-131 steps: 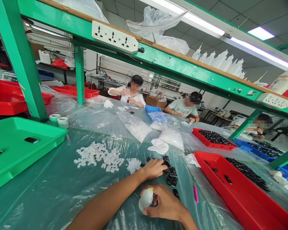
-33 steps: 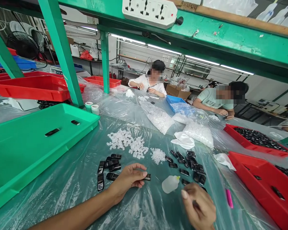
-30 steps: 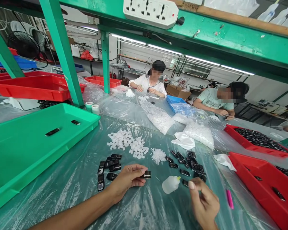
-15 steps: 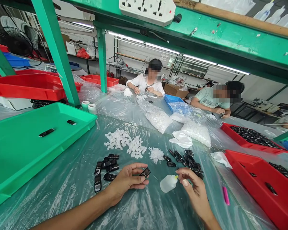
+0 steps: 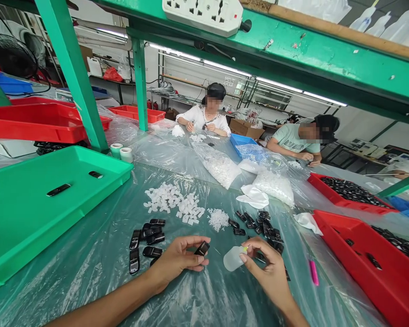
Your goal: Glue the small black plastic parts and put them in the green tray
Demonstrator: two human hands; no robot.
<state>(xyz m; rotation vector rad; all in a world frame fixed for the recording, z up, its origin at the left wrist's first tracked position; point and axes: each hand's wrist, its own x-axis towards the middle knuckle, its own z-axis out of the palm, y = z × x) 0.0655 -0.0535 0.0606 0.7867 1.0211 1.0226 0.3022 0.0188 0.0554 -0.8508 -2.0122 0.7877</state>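
My left hand [image 5: 180, 259] pinches a small glossy black plastic piece [image 5: 202, 248] between thumb and fingers, above the plastic-covered table. To its right, my right hand [image 5: 266, 263] has thumb and fingers closed at the yellow-tipped end of a translucent white squeeze bottle [image 5: 232, 260]. Beside the left hand lie several similar black pieces [image 5: 152, 251], partly hidden by it. Another cluster of black pieces [image 5: 267, 227] sits behind the right hand. Between the clusters are a pile of flat white bits [image 5: 170, 197] and a heap of smaller white bits [image 5: 218, 219].
A green tray [image 5: 17, 213] with two black pieces stands at left. At right are a red tray [image 5: 344, 268] and a pink pen-like stick [image 5: 314, 272]. Bags of white parts [image 5: 274, 185] lie farther back, near two people. A green beam [image 5: 293, 50] crosses overhead.
The black piece in my left hand has been tilted more upright. My right hand has moved slightly left, its thumb and fingers closing at the bottle's tip end. The view has shifted slightly.
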